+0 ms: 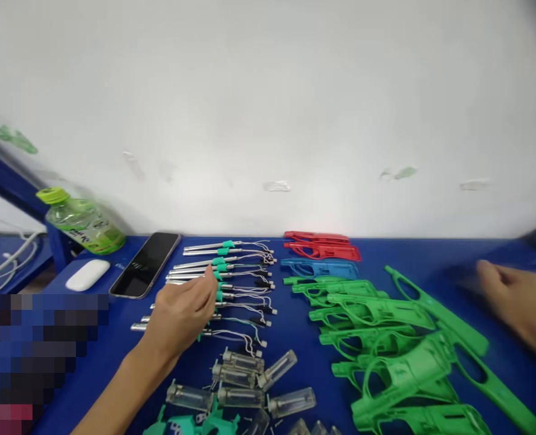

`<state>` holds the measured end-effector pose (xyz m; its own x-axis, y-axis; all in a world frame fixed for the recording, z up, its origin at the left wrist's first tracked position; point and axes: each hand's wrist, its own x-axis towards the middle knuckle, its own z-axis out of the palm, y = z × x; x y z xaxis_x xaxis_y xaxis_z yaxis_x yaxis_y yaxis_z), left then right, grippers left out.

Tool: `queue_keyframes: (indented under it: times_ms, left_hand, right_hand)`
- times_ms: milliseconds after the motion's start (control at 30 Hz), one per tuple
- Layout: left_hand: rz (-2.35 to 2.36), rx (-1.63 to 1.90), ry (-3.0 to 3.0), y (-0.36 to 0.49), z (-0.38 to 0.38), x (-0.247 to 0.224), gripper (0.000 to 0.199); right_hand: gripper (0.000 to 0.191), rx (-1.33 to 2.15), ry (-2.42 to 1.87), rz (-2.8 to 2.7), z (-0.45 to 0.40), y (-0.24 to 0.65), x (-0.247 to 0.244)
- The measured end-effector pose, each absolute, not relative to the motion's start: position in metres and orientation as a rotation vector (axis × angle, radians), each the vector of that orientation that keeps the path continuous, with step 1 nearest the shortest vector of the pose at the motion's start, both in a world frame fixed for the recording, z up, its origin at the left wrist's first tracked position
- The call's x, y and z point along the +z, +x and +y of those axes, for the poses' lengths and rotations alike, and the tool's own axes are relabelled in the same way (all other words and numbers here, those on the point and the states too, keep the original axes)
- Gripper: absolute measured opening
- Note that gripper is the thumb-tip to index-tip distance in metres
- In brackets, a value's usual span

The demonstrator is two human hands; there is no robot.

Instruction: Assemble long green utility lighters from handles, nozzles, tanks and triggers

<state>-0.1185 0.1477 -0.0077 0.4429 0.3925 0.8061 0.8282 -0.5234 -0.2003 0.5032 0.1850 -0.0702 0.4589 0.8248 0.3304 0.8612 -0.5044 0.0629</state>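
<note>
My left hand [184, 308] is over a row of thin silver metal tubes [204, 246] with teal clips [220, 261] and white wires ending in small connectors. Its fingers are bent together at the teal clips; what they hold, if anything, is hidden behind the hand. My right hand [524, 302] is at the right edge, blurred by motion, with a dark smear beside its thumb. Nearest to it are green plastic gun-shaped shells [385, 311], laid overlapping. Behind these lie a blue shell [319, 267] and red shells [324, 249].
Clear plastic cases [240, 396] and teal plastic parts [220, 423] lie at the front of the blue table [290, 326]. On the left are a black phone [146, 266], a white mouse [87, 275] and a green-capped bottle [86, 223]. A white wall [268, 109] rises behind.
</note>
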Motion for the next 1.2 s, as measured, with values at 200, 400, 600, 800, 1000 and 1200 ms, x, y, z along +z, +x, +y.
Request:
queue_keyframes:
  times_ms: [200, 400, 600, 800, 1000, 1200]
  left_hand:
    - [-0.963, -0.955, -2.088, -0.115, 0.149, 0.003, 0.021]
    - [-0.970, -0.928, -2.094, -0.119, 0.149, 0.006, 0.031]
    - [-0.940, -0.894, -2.199, -0.112, 0.146, -0.002, 0.033]
    - [-0.914, -0.857, -2.297, -0.109, 0.145, -0.009, 0.028]
    - [-0.921, -0.821, -2.326, -0.111, 0.146, -0.013, 0.024]
    - [-0.962, -0.773, -2.356, -0.117, 0.150, -0.018, 0.024]
  right_hand:
    - [0.026, -0.405, -2.768, -1.455, 0.185, 0.498, -0.070]
    - [0.031, -0.350, -2.744, -1.540, 0.185, 0.486, -0.059]
    - [0.034, -0.315, -2.751, -1.560, 0.187, 0.478, -0.049]
    - [0.037, -0.267, -2.720, -1.612, 0.186, 0.470, -0.042]
    - [0.038, -0.233, -2.688, -1.635, 0.184, 0.461, -0.036]
    - [0.038, -0.216, -2.660, -1.677, 0.183, 0.457, -0.034]
